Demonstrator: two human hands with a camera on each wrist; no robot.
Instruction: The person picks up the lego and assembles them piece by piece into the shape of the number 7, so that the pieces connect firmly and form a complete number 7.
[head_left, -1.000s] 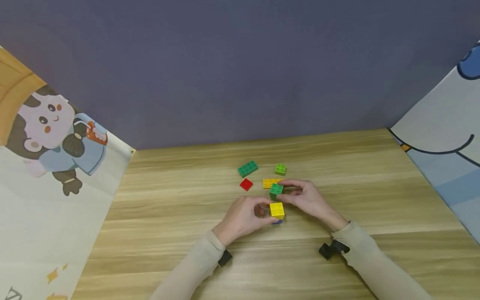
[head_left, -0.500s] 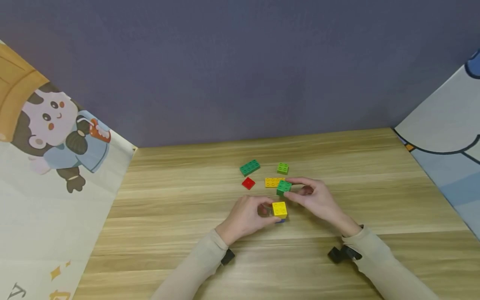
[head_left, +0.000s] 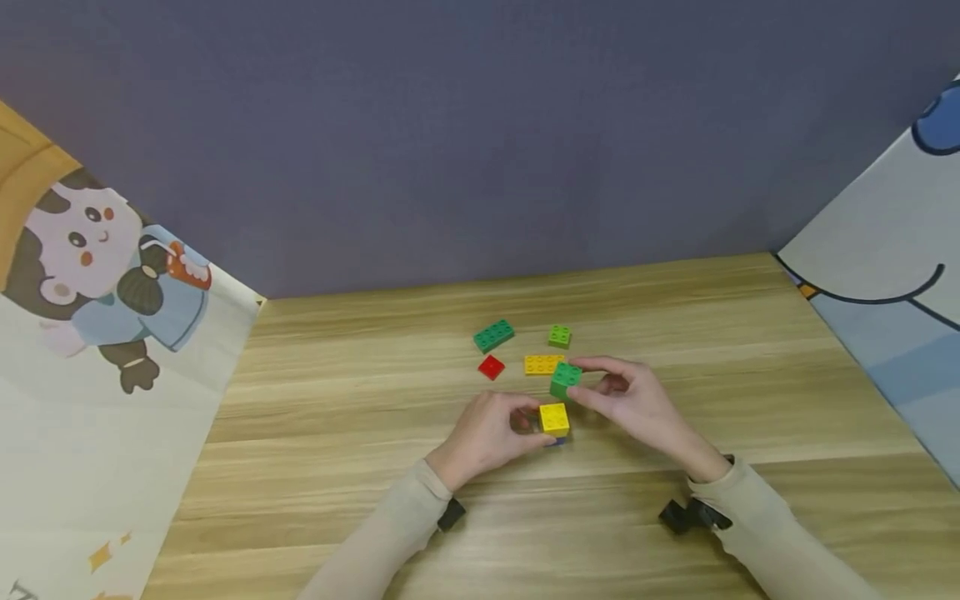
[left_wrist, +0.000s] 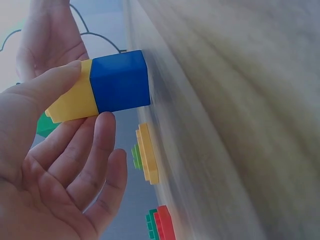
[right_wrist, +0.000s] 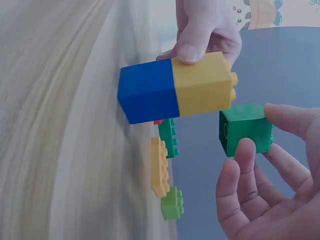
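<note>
My left hand [head_left: 483, 435] grips a yellow brick [head_left: 553, 418] between thumb and fingers. Directly beneath it a blue brick [right_wrist: 147, 92] is joined, its base at the tabletop. My right hand [head_left: 630, 404] pinches a green brick [head_left: 566, 379] by its sides. That green brick hangs above the table, a short way beyond the yellow one and apart from it. In the right wrist view its hollow underside faces the stack's studded top side. The left wrist view shows only a corner of the green brick [left_wrist: 46, 125] behind the yellow.
Past the hands lie a flat yellow brick [head_left: 542, 364], a lime green brick [head_left: 559, 336], a long dark green brick [head_left: 493, 335] and a red flat piece [head_left: 491, 367]. The wooden table [head_left: 337, 400] meets a grey back wall [head_left: 480, 150].
My right hand has moved slightly to the right with the green brick. The left hand keeps its hold on the yellow brick. The camera view has shifted a little.
</note>
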